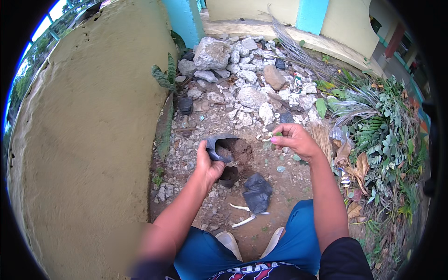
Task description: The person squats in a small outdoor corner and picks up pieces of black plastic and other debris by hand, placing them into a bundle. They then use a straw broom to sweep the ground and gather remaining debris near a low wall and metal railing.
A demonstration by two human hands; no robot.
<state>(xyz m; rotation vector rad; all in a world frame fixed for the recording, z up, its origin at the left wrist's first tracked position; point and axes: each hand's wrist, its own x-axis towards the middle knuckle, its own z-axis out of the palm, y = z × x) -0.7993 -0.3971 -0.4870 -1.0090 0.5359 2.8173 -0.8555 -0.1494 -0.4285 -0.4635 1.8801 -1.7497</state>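
Note:
My left hand (211, 165) grips the rim of a black plastic grow bag (217, 141), which is tilted and has some soil inside. Between the thumb and fingers of my right hand (292, 140) is a small green plant cutting (277, 134) with a pale stem end. Loose brown soil (244, 151) lies on the ground just right of the bag. A second dark bag (229, 176), upright with its mouth uncovered, stands below my left hand. Nearer my feet, a crumpled black plastic bag (258, 192) lies beside white-handled scissors or shears (244, 221), mostly hidden under it.
A plastered wall (91, 133) rises along the left. Broken concrete and stones (245, 77) are heaped ahead, below a low ledge (245, 29). To the right lie bundled broom bristles (321, 138) and a pile of cut leaves (388, 129). A snake plant (168, 75) stands against the wall.

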